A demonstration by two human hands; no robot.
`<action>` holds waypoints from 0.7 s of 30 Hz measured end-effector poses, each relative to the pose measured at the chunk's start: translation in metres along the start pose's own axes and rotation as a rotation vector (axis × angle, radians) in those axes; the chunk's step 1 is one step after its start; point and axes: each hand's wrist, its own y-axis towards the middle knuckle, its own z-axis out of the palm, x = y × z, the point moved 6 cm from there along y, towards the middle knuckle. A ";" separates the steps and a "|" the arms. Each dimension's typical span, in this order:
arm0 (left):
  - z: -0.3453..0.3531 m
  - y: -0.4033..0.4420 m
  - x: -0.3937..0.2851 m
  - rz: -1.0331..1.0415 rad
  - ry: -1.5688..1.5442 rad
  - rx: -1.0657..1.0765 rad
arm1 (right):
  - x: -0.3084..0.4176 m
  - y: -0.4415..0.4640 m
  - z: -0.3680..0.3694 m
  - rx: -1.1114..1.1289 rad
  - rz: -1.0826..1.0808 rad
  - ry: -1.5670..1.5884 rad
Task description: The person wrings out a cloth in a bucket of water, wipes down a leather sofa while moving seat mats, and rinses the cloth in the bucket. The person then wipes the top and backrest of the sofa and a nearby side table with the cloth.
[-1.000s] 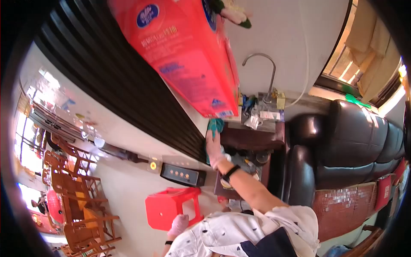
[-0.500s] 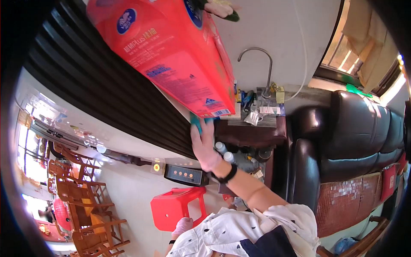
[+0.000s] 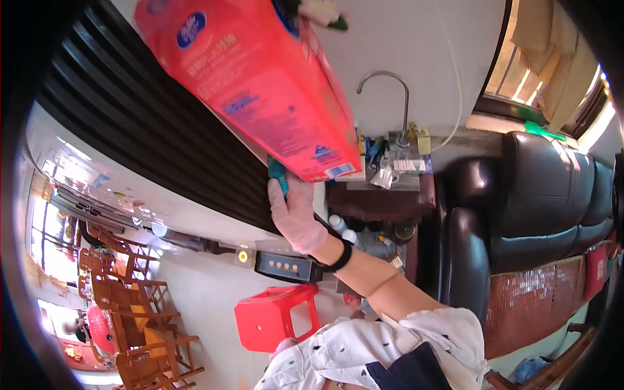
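My right hand [image 3: 298, 211], in a thin pale glove with a black band at the wrist, reaches up to the edge of a white appliance with a black ribbed front [image 3: 162, 123]. Its fingers are closed on a teal cloth [image 3: 278, 174], partly hidden by the hand and pack. Right above sits a large red pack of tissues [image 3: 279, 123], whose lower corner overlaps the fingertips. Low in view, my left hand [image 3: 286, 344] shows only as a small gloved part beside my shirt; its fingers are hidden.
A red plastic stool [image 3: 260, 325] stands below, near a dark control panel [image 3: 284, 266]. Behind are a small side table [image 3: 383, 201] with bottles and packets, a curved metal tap [image 3: 407, 107] and a black leather sofa [image 3: 539, 195]. Wooden chairs [image 3: 130, 325] stand at left.
My right hand and the teal cloth have moved left along the appliance edge. My left hand has drawn back toward my body and shows less. The view has shifted slightly.
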 end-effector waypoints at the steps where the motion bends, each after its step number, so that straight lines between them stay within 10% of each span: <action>1: -0.001 0.001 -0.001 0.008 -0.002 0.003 | 0.000 -0.005 -0.001 0.013 -0.038 -0.005; 9: -0.038 -0.040 -0.061 -0.025 0.054 -0.027 | -0.122 -0.093 0.007 0.141 0.512 -0.242; 15: -0.010 -0.015 -0.042 0.071 0.081 0.054 | -0.067 -0.055 -0.008 0.106 0.245 -0.053; 21: 0.005 0.012 -0.022 0.119 -0.001 0.052 | -0.180 -0.053 -0.038 0.530 0.147 -1.052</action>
